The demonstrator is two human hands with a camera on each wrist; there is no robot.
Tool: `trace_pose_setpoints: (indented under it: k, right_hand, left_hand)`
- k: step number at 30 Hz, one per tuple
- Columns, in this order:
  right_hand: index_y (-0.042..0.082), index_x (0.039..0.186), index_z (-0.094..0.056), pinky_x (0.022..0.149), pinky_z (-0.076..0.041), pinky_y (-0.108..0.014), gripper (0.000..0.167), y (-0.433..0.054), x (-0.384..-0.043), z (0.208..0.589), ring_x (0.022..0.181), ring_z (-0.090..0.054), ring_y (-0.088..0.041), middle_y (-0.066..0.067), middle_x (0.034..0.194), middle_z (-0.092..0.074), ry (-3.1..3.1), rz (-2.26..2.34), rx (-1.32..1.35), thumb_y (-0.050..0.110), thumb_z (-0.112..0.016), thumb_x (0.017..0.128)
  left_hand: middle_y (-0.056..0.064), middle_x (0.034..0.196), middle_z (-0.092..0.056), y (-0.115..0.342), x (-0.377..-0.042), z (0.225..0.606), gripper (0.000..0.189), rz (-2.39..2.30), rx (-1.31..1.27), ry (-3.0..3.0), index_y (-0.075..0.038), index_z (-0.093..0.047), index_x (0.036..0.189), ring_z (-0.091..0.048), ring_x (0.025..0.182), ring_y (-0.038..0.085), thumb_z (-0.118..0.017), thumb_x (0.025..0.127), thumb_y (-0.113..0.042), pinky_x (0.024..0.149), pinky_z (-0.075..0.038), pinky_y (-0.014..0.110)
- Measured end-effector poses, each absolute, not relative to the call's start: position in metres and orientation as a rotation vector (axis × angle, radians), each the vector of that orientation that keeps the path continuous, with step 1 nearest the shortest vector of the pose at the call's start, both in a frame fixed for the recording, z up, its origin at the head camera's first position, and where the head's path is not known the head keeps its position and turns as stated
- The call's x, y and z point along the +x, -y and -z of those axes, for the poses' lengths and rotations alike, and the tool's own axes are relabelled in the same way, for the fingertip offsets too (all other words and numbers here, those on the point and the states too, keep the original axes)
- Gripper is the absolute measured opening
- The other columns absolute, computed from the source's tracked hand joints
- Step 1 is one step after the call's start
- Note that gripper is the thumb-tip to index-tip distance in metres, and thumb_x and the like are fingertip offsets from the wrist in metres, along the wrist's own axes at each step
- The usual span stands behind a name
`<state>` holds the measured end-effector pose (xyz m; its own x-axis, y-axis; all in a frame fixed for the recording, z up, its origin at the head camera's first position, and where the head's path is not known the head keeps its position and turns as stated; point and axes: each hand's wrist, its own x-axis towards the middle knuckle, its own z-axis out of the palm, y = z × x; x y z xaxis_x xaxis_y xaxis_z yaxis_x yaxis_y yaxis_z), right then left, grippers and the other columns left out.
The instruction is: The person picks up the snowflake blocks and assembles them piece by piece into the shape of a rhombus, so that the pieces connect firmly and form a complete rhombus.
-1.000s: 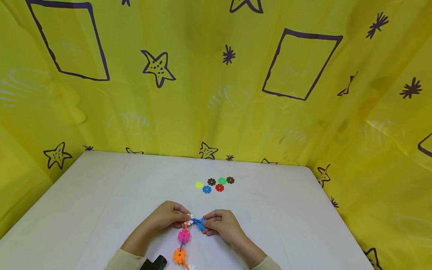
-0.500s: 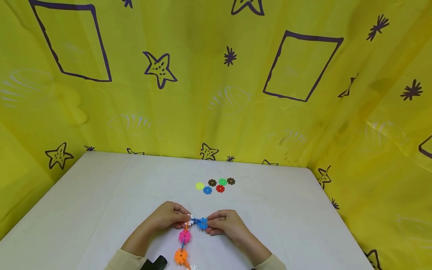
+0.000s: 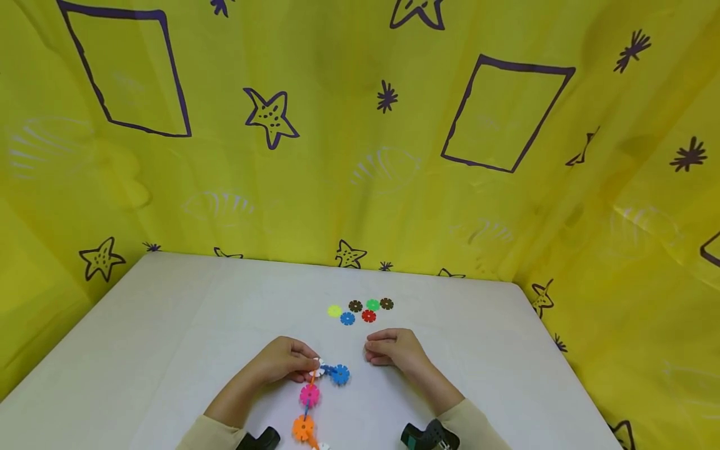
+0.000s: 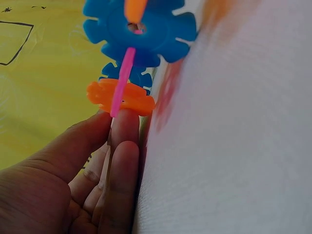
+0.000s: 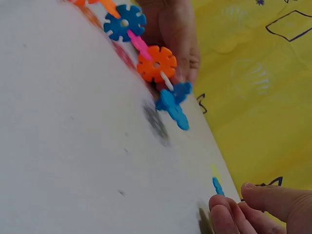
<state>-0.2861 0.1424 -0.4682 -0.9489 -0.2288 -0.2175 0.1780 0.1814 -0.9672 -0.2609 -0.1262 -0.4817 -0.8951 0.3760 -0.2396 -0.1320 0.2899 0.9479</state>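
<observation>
1. Left hand (image 3: 289, 361): thumb and fingers brought together in a pinch on a white disc (image 3: 318, 370), part of which they cover.
2. Right hand (image 3: 396, 349): fingers loosely bent, thumb parted from the fingertips in the right wrist view; holds nothing; raised, to the right of the chain and apart from it.
3. Disc chain, notched pieces slotted together: from the white disc, one branch runs rightward to a blue end disc (image 3: 340, 375); the other comes nearer the person through a pink disc (image 3: 309, 395) and an orange disc (image 3: 304, 429), running out of the head view's lower edge.
4. Loose discs, six, grouped beyond both hands: yellow disc (image 3: 334, 311), loose blue disc (image 3: 347, 319), two brown discs (image 3: 355, 306), green disc (image 3: 373, 305), red disc (image 3: 369, 316).
5. Tabletop (image 3: 450, 325), white, beneath all.
6. Yellow curtain (image 3: 315, 187), printed with dark stars and frames, behind the tabletop.
7. Pale sleeves (image 3: 472, 425), one on each forearm.
</observation>
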Motion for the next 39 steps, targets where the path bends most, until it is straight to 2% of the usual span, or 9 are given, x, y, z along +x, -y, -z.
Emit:
trace_pose_setpoints:
  k: [4, 9, 12, 15, 19, 22, 30, 35, 39]
  right_hand:
    - [-0.01, 0.109, -0.068, 0.071, -0.061, -0.032, 0.025, -0.152, -0.311, 0.458, 0.074, -0.072, -0.02, -0.017, 0.09, -0.073, -2.328, 1.762, 0.039, 0.006, -0.07, 0.09]
    - [-0.008, 0.114, -0.068, 0.079, -0.06, -0.035, 0.029, -0.165, -0.347, 0.445, 0.085, -0.072, -0.024, -0.021, 0.105, -0.072, -2.516, 1.669, 0.082, 0.007, -0.071, 0.089]
    - [-0.005, 0.117, -0.068, 0.081, -0.059, -0.031, 0.032, -0.171, -0.365, 0.444, 0.09, -0.071, -0.022, -0.019, 0.109, -0.071, -2.604, 1.554, 0.097, 0.011, -0.072, 0.089]
    - [-0.002, 0.115, -0.07, 0.076, -0.057, -0.025, 0.032, -0.175, -0.378, 0.448, 0.085, -0.067, -0.018, -0.014, 0.105, -0.072, -2.666, 1.426, 0.122, 0.015, -0.075, 0.088]
    - [0.001, 0.111, -0.073, 0.068, -0.052, -0.021, 0.03, -0.178, -0.387, 0.455, 0.079, -0.062, -0.015, -0.012, 0.103, -0.073, -2.71, 1.319, 0.112, 0.016, -0.077, 0.085]
    - [0.001, 0.11, -0.074, 0.069, -0.052, -0.022, 0.029, -0.178, -0.392, 0.456, 0.082, -0.06, -0.016, -0.013, 0.108, -0.072, -2.715, 1.255, 0.042, 0.014, -0.078, 0.085]
    - [0.004, 0.105, -0.076, 0.089, -0.051, -0.035, 0.026, -0.173, -0.402, 0.455, 0.096, -0.06, -0.021, -0.009, 0.104, -0.072, -2.761, 1.03, -0.157, 0.014, -0.081, 0.081]
    - [0.004, 0.099, -0.075, 0.08, -0.049, -0.029, 0.021, -0.172, -0.402, 0.455, 0.087, -0.056, -0.02, -0.008, 0.095, -0.068, -2.752, 1.04, -0.134, 0.011, -0.081, 0.081]
    - [0.004, 0.098, -0.072, 0.078, -0.047, -0.027, 0.021, -0.174, -0.402, 0.459, 0.085, -0.054, -0.021, -0.007, 0.091, -0.065, -2.746, 1.077, -0.103, 0.01, -0.082, 0.08]
  left_hand:
    - [0.0, 0.073, -0.068, 0.127, -0.261, 0.481, 0.025, -1.639, 0.225, -2.139, 0.008, -0.069, 0.103, -0.063, 0.061, 0.007, -0.072, 0.089, -0.013, 0.061, -0.058, 0.024]
    - [0.0, 0.073, -0.068, 0.127, -0.261, 0.481, 0.025, -1.648, 0.221, -2.133, 0.007, -0.069, 0.102, -0.063, 0.061, 0.007, -0.072, 0.089, -0.014, 0.061, -0.058, 0.023]
    - [0.0, 0.073, -0.068, 0.127, -0.261, 0.482, 0.025, -1.655, 0.229, -2.13, 0.007, -0.069, 0.102, -0.064, 0.061, 0.007, -0.072, 0.089, -0.013, 0.061, -0.058, 0.023]
    - [0.0, 0.072, -0.068, 0.126, -0.261, 0.483, 0.024, -1.657, 0.23, -2.127, 0.007, -0.069, 0.102, -0.064, 0.061, 0.007, -0.072, 0.089, -0.014, 0.061, -0.058, 0.023]
    - [0.0, 0.072, -0.068, 0.126, -0.26, 0.484, 0.024, -1.66, 0.216, -2.121, 0.006, -0.07, 0.102, -0.064, 0.061, 0.007, -0.072, 0.089, -0.014, 0.061, -0.058, 0.023]
    - [0.0, 0.073, -0.068, 0.127, -0.26, 0.484, 0.025, -1.663, 0.209, -2.127, 0.006, -0.069, 0.103, -0.064, 0.061, 0.007, -0.072, 0.089, -0.014, 0.061, -0.058, 0.023]
    - [-0.001, 0.072, -0.067, 0.128, -0.26, 0.483, 0.025, -1.657, 0.2, -2.143, 0.007, -0.07, 0.102, -0.063, 0.061, 0.007, -0.073, 0.088, -0.013, 0.061, -0.058, 0.023]
    - [-0.001, 0.072, -0.067, 0.128, -0.261, 0.482, 0.024, -1.658, 0.206, -2.135, 0.007, -0.07, 0.102, -0.063, 0.06, 0.006, -0.072, 0.089, -0.013, 0.06, -0.057, 0.022]
    - [-0.001, 0.071, -0.066, 0.127, -0.261, 0.483, 0.024, -1.654, 0.209, -2.133, 0.007, -0.07, 0.102, -0.062, 0.06, 0.006, -0.072, 0.089, -0.013, 0.06, -0.058, 0.022]
